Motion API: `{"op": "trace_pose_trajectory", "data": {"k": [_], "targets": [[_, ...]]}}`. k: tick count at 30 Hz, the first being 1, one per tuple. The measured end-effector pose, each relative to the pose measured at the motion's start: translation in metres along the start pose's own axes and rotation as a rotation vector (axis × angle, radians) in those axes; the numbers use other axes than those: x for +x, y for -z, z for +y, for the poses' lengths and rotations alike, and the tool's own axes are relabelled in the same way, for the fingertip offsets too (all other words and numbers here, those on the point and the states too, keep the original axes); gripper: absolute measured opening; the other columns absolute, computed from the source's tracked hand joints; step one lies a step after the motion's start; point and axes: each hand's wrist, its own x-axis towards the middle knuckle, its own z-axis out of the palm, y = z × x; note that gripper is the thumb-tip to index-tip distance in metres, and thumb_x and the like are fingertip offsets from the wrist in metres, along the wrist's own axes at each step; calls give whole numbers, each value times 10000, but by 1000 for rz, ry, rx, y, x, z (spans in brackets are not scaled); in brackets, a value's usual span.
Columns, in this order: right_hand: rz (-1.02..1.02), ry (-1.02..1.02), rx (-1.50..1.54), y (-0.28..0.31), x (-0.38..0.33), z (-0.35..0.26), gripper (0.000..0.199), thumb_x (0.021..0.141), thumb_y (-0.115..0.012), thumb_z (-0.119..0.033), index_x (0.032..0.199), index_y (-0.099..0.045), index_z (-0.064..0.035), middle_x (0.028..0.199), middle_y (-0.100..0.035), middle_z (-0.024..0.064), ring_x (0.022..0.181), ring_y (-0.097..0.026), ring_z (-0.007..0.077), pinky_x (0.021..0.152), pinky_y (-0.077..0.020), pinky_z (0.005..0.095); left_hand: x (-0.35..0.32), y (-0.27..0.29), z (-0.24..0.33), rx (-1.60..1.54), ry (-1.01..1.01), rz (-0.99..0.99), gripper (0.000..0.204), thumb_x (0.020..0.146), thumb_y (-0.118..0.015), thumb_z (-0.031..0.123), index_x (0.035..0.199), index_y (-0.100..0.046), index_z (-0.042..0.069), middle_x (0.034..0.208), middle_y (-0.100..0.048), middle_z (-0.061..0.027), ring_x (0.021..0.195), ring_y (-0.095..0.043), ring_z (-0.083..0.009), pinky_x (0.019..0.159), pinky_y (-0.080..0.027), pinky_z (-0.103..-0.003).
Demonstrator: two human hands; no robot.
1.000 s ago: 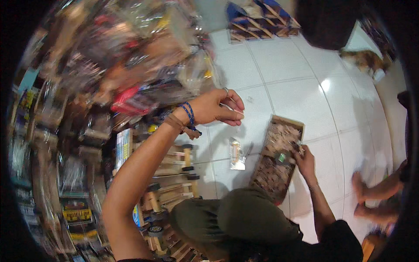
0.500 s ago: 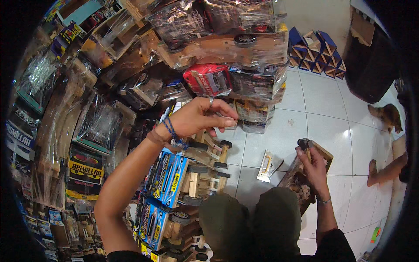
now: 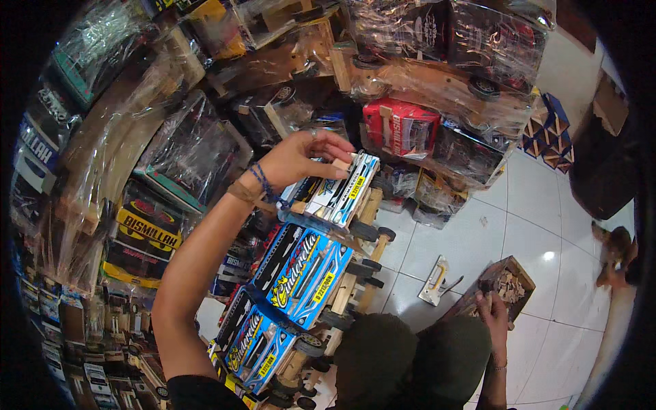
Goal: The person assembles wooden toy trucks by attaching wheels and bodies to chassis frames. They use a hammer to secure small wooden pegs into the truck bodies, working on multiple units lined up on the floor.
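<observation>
My left hand (image 3: 316, 162) is bent over the top of a white-and-blue wooden toy truck (image 3: 342, 195), a small pale wood piece (image 3: 340, 165) pinched between thumb and fingers. Beside that truck, nearer me, stand two bright blue toy trucks (image 3: 311, 263) tipped so their black wheels face right. My right hand (image 3: 495, 316) is closed at the edge of a wooden box (image 3: 527, 295) of wood scraps. It grips what looks like a small hammer (image 3: 483, 301) with a dark head; its handle is mostly hidden by the fingers.
A white-and-orange hand tool (image 3: 434, 280) lies on the tiled floor (image 3: 471, 232). Plastic-wrapped toy trucks (image 3: 437, 130) are stacked along the far and left sides. Blue-edged wooden pieces (image 3: 549, 133) are piled far right, near a dark case (image 3: 601, 160) and a cat (image 3: 613, 253).
The view has swung left. My left hand has come over the white-and-blue truck with the wood piece. My right hand has drawn back toward me along the box, still holding the hammer.
</observation>
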Motion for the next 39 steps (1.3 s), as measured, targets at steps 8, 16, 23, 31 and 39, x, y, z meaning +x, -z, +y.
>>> {"op": "trace_pose_trajectory", "data": {"k": [8, 16, 23, 31, 39], "targets": [[22, 80, -33, 11, 3, 19, 473, 985, -643, -388, 1170, -621, 47, 1037, -683, 126, 939, -619, 199, 853, -490, 340, -2, 7, -17, 119, 103, 241, 341, 864, -763, 58, 1181, -639, 32, 1109, -673, -45, 1056, -614, -133, 980, -496, -300], [370, -107, 165, 83, 5, 86, 439, 985, -629, -434, 1092, -654, -9, 762, -522, -5, 636, -505, 98, 590, -439, 281, 70, -159, 51, 361, 123, -311, 213, 880, -736, 66, 1077, -657, 48, 1040, -674, -24, 973, -631, -134, 863, -504, -299], [471, -89, 15, 111, 23, 154, 376, 991, -625, -366, 1107, -672, -11, 741, -631, 102, 673, -526, 126, 638, -452, 319, 179, -350, -3, 412, -394, -754, 206, 922, -698, 132, 1110, -675, 52, 1034, -713, -116, 927, -706, -227, 804, -560, -326], [430, -209, 101, 84, 34, 183, 413, 1013, -580, -405, 1084, -657, -5, 691, -641, 160, 610, -573, 219, 634, -486, 395, 210, -484, -127, 770, -716, -605, 241, 864, -652, 61, 1102, -682, 67, 1127, -676, -118, 1005, -677, -313, 896, -543, -423], [415, -171, 145, 88, 33, 180, 335, 1022, -589, -329, 1114, -650, -12, 712, -650, 171, 590, -561, 194, 599, -472, 356, 242, -536, -136, 1214, -403, -546, 228, 846, -617, 69, 1066, -674, 64, 1022, -684, -188, 896, -706, -357, 731, -583, -459]]}}
